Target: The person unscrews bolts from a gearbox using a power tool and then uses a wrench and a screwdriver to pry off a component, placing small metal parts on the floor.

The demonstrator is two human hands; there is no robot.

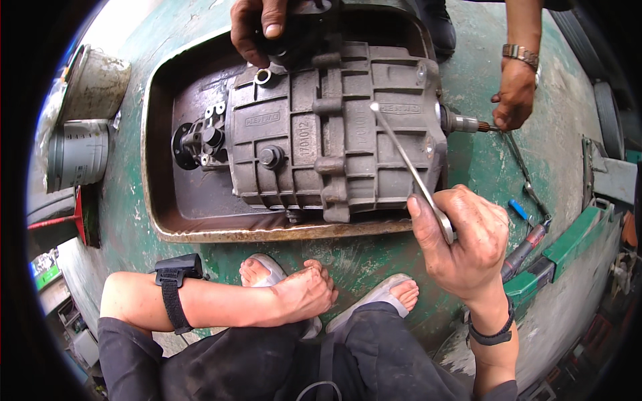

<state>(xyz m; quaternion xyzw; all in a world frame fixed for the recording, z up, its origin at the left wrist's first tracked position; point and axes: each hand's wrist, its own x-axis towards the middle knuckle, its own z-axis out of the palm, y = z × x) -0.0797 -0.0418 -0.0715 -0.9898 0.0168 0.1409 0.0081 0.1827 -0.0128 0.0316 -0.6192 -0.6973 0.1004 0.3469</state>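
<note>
A grey ribbed gearbox casing [321, 134] lies in a rusty metal tray [160, 220] on a green floor. My right hand [465, 240] grips a long flat wrench [408, 167] whose far end rests on the casing's right side. Resting on my knee near my sandalled feet, my left hand [301, 294] holds nothing, its fingers loosely curled. Another person's hand [257, 27] grips the casing's top edge. Their other hand [513, 93], with a wristwatch, touches the splined shaft [468, 123] sticking out on the right.
Two buckets [83, 127] stand at the left. Wrenches and a blue-handled tool [528, 194] lie on the floor at the right, beside a red-handled tool [525, 250] and a green metal rail [568, 244].
</note>
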